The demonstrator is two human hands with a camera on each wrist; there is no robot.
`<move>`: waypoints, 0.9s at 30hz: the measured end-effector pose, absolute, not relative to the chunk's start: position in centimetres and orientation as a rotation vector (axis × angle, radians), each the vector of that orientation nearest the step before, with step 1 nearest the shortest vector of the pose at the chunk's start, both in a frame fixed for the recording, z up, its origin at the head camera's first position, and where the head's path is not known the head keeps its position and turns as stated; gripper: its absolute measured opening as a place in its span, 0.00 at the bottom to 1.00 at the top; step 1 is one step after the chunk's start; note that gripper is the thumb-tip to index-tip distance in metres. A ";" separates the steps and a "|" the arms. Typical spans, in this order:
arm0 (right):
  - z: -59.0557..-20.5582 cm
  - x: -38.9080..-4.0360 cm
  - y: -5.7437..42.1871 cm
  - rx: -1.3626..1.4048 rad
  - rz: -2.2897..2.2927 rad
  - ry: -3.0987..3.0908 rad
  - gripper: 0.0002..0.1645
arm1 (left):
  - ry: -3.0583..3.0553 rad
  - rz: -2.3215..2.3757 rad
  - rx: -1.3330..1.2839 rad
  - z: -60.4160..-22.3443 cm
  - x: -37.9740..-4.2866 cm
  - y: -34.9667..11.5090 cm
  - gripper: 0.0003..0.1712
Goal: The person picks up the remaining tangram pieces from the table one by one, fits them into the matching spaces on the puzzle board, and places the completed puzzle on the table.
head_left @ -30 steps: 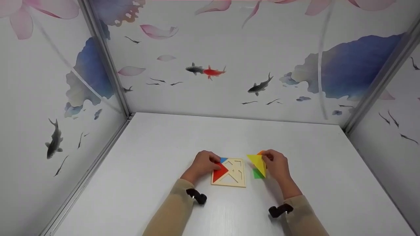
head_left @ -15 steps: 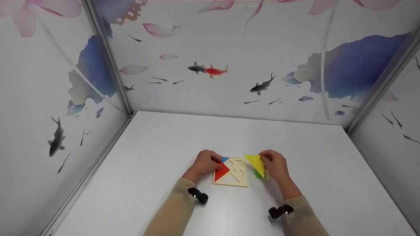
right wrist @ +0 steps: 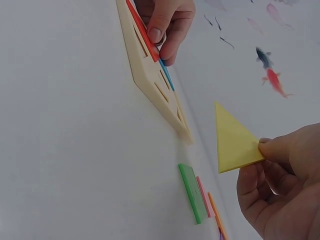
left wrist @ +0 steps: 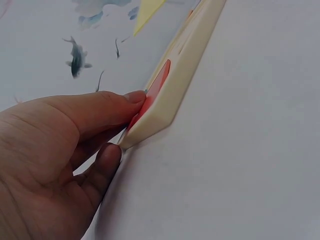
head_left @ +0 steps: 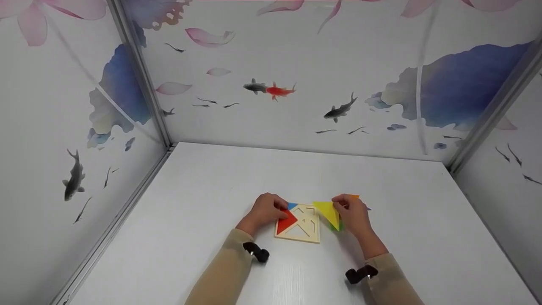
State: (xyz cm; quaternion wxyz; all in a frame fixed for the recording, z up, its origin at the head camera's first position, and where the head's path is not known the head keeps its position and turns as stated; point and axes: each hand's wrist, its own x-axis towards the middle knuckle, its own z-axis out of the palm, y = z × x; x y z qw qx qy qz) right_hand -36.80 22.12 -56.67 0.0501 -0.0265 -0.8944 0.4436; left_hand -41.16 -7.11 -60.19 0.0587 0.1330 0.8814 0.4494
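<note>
From where I stand, the person's right hand (head_left: 355, 216) has a yellow triangle (head_left: 328, 211) pinched between thumb and fingertips, holding it by one corner. The triangle is in the air just beside the wooden board (head_left: 316, 231), and the right wrist view shows a gap between the two. The left hand (head_left: 263, 212) is closed on the board's left edge, with a digit pressed on the red piece (head_left: 286, 221) and the other fingers curled at the rim. The red piece sits in the board's left side, and a blue piece (head_left: 292, 206) shows in the far left corner, near those fingertips. The board lies on the white table (head_left: 203, 190), its other cut-outs bare.

Below the right hand, a green piece (right wrist: 192, 195), a pink piece (right wrist: 204, 197) and an orange piece (right wrist: 218, 215) lie close together on the table, partly hidden from above.
</note>
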 end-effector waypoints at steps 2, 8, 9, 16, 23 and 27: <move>-56.6 -36.7 22.1 -0.068 1.355 -2.718 0.13 | 2.684 1.345 0.425 -60.2 -41.2 -7.1 0.10; -56.6 -36.6 21.8 -0.057 1.354 -2.723 0.13 | 2.687 1.322 0.434 -60.1 -41.2 -7.1 0.11; -56.5 -36.6 21.7 -0.057 1.353 -2.725 0.13 | 2.682 1.319 0.430 -60.0 -41.1 -7.1 0.11; -56.5 -36.5 21.5 -0.050 1.369 -2.720 0.13 | 2.676 1.295 0.448 -59.9 -41.1 -6.9 0.12; -56.3 -36.4 21.3 -0.034 1.388 -2.735 0.13 | 2.666 1.275 0.389 -59.8 -40.8 -6.2 0.10; -56.3 -36.4 21.1 -0.012 1.399 -2.738 0.13 | 2.643 1.300 0.404 -59.5 -40.4 -5.8 0.11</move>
